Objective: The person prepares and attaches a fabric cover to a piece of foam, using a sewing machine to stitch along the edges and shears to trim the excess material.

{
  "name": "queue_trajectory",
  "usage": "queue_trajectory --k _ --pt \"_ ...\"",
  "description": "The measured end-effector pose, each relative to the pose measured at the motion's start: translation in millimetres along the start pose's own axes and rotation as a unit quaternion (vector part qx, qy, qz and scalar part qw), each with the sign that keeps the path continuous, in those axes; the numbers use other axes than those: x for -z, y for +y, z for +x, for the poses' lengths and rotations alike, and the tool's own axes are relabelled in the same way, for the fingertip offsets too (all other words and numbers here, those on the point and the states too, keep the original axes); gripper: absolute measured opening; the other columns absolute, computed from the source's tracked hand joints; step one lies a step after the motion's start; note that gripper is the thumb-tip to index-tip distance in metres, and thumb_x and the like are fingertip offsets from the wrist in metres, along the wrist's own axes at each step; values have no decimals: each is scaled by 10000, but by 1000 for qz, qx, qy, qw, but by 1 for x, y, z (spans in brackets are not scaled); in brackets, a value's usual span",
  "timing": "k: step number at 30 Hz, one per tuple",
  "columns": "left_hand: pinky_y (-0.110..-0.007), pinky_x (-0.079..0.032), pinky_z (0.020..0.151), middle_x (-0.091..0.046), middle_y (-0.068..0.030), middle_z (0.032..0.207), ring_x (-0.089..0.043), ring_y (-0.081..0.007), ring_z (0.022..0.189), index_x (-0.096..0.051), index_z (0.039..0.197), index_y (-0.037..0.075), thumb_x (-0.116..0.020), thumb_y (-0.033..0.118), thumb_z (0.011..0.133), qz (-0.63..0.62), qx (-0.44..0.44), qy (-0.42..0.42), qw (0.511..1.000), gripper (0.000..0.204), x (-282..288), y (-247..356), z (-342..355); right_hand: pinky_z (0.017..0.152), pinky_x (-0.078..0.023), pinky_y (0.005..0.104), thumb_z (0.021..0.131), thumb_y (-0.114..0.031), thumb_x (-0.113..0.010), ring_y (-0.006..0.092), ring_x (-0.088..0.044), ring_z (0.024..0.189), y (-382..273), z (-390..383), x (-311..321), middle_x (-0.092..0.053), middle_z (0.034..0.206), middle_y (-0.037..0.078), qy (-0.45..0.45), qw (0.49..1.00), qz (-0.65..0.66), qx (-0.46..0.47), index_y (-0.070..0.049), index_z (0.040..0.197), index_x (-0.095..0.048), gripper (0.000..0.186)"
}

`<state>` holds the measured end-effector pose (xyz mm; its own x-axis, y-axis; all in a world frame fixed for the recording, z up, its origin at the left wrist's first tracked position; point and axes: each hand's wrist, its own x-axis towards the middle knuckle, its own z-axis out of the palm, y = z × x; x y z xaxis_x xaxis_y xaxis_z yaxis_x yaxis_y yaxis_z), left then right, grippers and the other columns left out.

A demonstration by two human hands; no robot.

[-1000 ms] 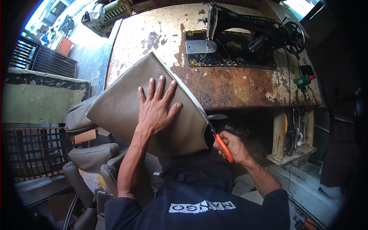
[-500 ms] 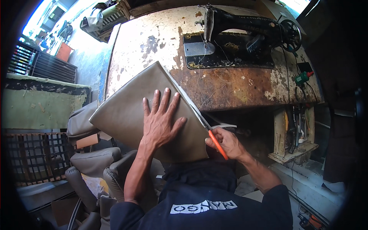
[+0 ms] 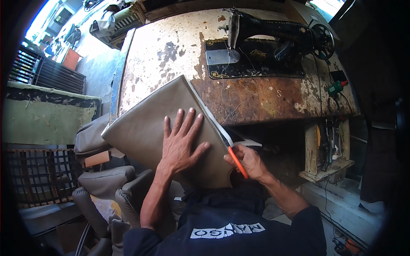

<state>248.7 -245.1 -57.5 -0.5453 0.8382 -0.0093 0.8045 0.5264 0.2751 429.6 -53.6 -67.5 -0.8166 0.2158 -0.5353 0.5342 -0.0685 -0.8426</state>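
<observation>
A brownish-grey leather-like panel (image 3: 153, 109) lies at a slant over the near edge of the table and my lap. My left hand (image 3: 181, 145) rests flat on it, fingers stretched out. My right hand (image 3: 250, 162) grips orange-handled scissors (image 3: 237, 162) at the panel's right edge. Their dark blades point up along the stitched seam, beside a white strip of backing (image 3: 220, 129) that bulges outward there. How far the blades are apart is hard to make out.
A black sewing machine (image 3: 273, 32) stands on the worn table (image 3: 149, 47). At the right are a green bottle with a red cap (image 3: 337, 87) and an open drawer of tools (image 3: 328, 147). Grey padded upholstery pieces (image 3: 106, 181) sit at lower left; loose threads cross the tabletop.
The panel and my left hand have shifted slightly toward me. My right hand with the scissors has moved a little left, and the white strip stands out further from the panel's edge.
</observation>
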Motion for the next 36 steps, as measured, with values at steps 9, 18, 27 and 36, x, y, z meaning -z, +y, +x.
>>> queue_trajectory --k 9,18,27,36 --pt "-602 -14 1279 -317 -142 1695 -192 -378 1594 -397 1619 172 -607 599 958 -29 -20 -2 999 814 2 5 -10 689 -469 249 951 -464 -778 67 -559 780 20 14 -22 -643 870 -5 10 991 112 65 -32 1070 -654 465" --pt "-583 -2 1283 -288 -125 1713 -156 -369 1607 -387 1626 176 -578 648 963 -36 -28 -27 999 836 3 1 -15 705 -500 254 964 -460 -766 75 -586 780 5 2 -14 -665 860 14 1 999 37 36 1 1115 -671 495" --pt "-609 -19 1277 -320 -139 1695 -183 -375 1599 -409 1613 183 -624 575 959 -78 -35 -11 996 792 7 3 -19 646 -488 245 956 -408 -791 61 -589 731 0 27 -28 -670 850 15 15 991 121 62 2 1096 -668 450" --pt "-480 -415 1108 -626 -227 1403 -568 -403 1327 -633 1374 24 -667 372 1001 -33 28 306 951 512 72 -48 59 672 -559 287 877 -332 -870 77 -689 739 -8 5 -34 -767 816 63 68 982 6 177 -12 1024 -688 397"
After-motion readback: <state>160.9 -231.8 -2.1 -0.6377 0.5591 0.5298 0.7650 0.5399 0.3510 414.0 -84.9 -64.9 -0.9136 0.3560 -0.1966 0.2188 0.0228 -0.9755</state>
